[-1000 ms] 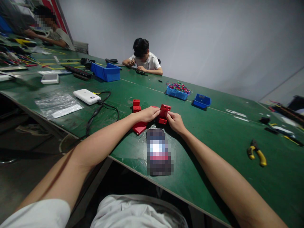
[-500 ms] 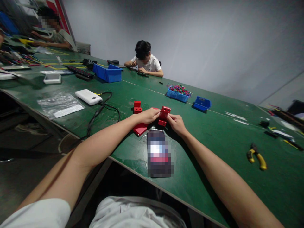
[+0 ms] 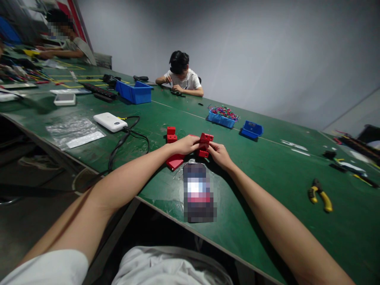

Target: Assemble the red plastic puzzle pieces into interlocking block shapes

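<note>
Between my two hands is a red block-shaped part (image 3: pixel 206 138) with small holes in its top face. My left hand (image 3: pixel 188 145) grips its left side, fingers closed. On the right side, my right hand (image 3: pixel 219 153) pinches the same part between thumb and fingers. Another red holed part (image 3: pixel 171 134) stands on the table just beyond my left wrist. A flat red piece (image 3: pixel 175 161) lies partly hidden under my left hand. Below the hands, a phone (image 3: pixel 198 192) with a lit, blurred screen rests on the green table (image 3: pixel 252 245).
A white power bank (image 3: pixel 110 121) with black cables and a clear plastic bag (image 3: pixel 74 132) lie left. Beyond are a blue bin (image 3: pixel 134 93), a bin of colourful small parts (image 3: pixel 222 118) and a smaller blue bin (image 3: pixel 251 130). Yellow-handled pliers (image 3: pixel 320 196) lie right. A person (image 3: pixel 184 81) sits opposite.
Both hands keep their hold on the red part, almost unmoved. At the far left, another person's arms have shifted slightly.
</note>
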`<state>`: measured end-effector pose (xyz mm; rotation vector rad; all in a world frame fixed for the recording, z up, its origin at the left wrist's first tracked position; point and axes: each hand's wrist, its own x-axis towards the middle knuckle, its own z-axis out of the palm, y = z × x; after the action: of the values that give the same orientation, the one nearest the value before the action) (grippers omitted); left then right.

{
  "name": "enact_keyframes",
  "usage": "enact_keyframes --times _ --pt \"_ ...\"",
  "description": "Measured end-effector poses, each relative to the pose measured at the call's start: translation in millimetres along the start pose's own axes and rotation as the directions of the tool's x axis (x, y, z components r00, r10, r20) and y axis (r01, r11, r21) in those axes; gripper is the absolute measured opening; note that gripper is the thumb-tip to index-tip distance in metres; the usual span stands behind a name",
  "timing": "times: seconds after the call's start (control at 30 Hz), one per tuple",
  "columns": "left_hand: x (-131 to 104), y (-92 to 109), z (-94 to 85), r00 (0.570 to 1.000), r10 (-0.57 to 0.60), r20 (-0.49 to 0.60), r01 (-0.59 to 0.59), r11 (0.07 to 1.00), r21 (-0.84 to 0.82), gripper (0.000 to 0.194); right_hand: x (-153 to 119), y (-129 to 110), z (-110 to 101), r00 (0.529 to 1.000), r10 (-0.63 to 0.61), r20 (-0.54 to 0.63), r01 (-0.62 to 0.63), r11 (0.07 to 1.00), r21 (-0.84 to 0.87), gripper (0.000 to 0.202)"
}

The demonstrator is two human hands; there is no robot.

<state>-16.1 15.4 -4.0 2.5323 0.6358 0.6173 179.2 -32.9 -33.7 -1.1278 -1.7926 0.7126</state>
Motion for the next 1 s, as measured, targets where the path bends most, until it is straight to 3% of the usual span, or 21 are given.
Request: enact_keyframes --times 0.17,0.3,0.67,0.8,0.93,1.0 --pt "2.7 -2.5 2.1 0.997 -0.07 -0.045 0.065 0.992 -0.11 0.032 -2.8 -9.5 1.5 0.998 0.012 0.064 -0.02 0.992 0.121 0.044" --pt "4.8 -6.2 4.4 0.993 -0.108 -0.051 0.098 0.98 -0.172 0.032 -4.1 -14.5 1.3 0.993 0.007 0.118 -0.019 0.995 0.101 0.05" --pt "6.5 -7.7 6.6 0.976 -0.182 -0.118 0.157 0.968 -0.193 0.033 -3.6 -12.5 4.4 0.996 -0.033 0.081 0.027 0.997 0.066 0.049" --pt "9.1 -8.1 3.9 0.97 -0.18 -0.166 0.144 0.967 -0.21 0.032 -3.8 -13.5 4.2 0.998 -0.045 -0.045 0.046 0.999 0.019 0.042" --pt "11.7 -10.8 2.3 0.945 -0.202 -0.256 0.134 0.957 -0.259 0.035 -3.2 -11.7 2.5 0.939 -0.126 -0.32 0.038 0.963 -0.268 0.04" --pt "11.3 -12.1 3.1 0.937 -0.225 -0.269 0.168 0.961 -0.219 0.035 -3.0 -9.2 2.5 0.92 -0.207 -0.332 0.054 0.908 -0.415 0.035"
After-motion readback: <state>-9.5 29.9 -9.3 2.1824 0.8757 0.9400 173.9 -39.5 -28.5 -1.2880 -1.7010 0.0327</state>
